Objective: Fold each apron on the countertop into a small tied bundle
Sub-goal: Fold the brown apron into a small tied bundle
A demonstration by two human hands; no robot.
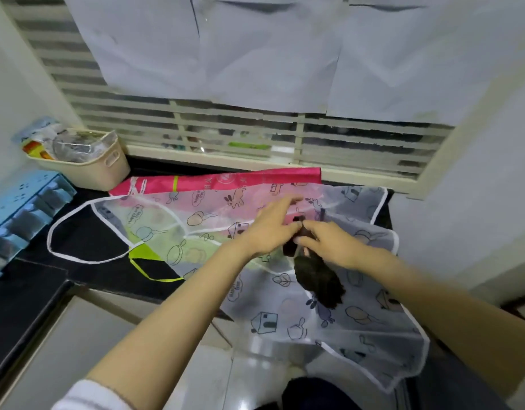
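Over the middle of the counter (30, 270), my right hand (329, 244) is curled round the top of a dark bundle (317, 279), thumb and fingers closed on its cloth. My left hand (270, 229) is just beside it, thumb touching a dark strip at the bundle's upper end; blur prevents me from telling whether that hand grips the strip or merely rests against it. The bundle lies on a clear printed apron (359, 321), which drapes off the counter's front edge towards me. A second clear apron (172, 220) is spread flat to the left, its white neck loop lying on the bare black top. Beneath it lie a green apron (138, 252) and, nearer the window (225, 125), a pink apron (225, 180). In the left corner stands a beige basket (107, 170), with a blue rack (21, 208) beside it. Paper sheets (225, 48) cover the upper window.
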